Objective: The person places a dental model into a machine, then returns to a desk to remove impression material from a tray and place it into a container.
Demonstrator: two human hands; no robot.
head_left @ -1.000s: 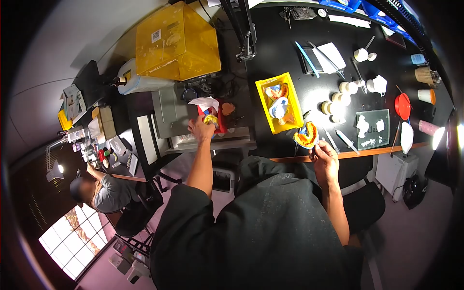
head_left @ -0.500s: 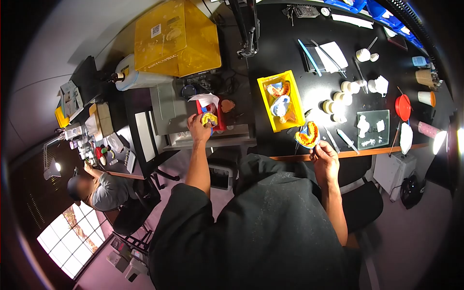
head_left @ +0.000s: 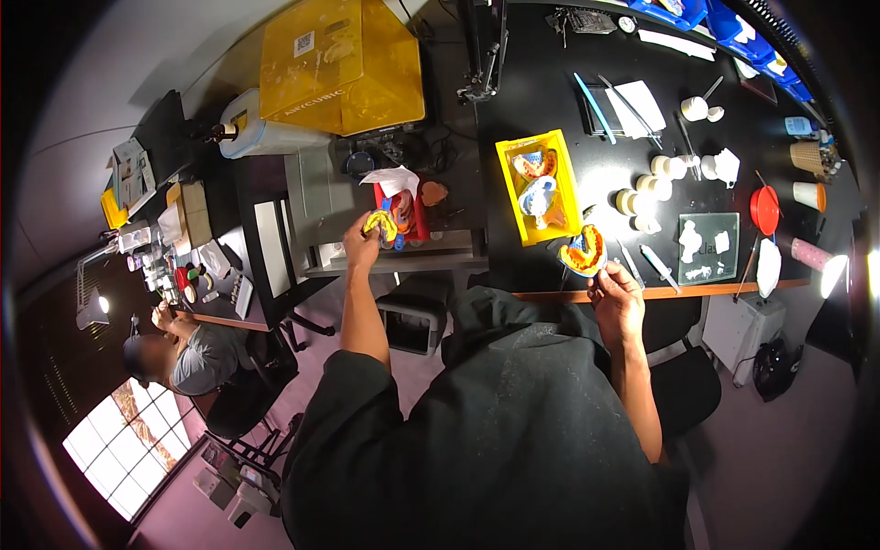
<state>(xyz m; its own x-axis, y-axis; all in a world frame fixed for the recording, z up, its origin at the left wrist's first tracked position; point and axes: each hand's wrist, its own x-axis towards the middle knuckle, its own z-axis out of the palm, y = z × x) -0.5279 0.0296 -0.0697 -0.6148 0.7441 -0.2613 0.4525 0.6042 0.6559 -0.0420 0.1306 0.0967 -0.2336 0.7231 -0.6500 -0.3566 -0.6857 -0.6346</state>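
Observation:
My left hand (head_left: pixel 359 242) grips a yellow dental impression (head_left: pixel 379 221) just beside the red bin (head_left: pixel 421 218), which has a white sheet (head_left: pixel 392 180) over its far part and more impressions inside. At the bench's front edge, my right hand (head_left: pixel 617 298) pinches the handle of a dental impression tray (head_left: pixel 584 253) with blue and orange material, its moulded side facing up. Above it stands a yellow bin (head_left: pixel 569 179) holding an orange-and-blue impression (head_left: pixel 535 164) and a pale blue one (head_left: pixel 536 197).
On the black bench are white round pots (head_left: pixel 654 188), a glass slab (head_left: pixel 722 261) with white lumps, a syringe (head_left: pixel 658 264) and a red dish (head_left: pixel 764 210). A yellow Anycubic cover (head_left: pixel 339 69) stands at the back left. Another person (head_left: pixel 209 357) sits at a bench on the left.
My left hand has moved left and lifted the yellow impression to the red bin's near-left side. My right hand keeps its tray in nearly the same spot.

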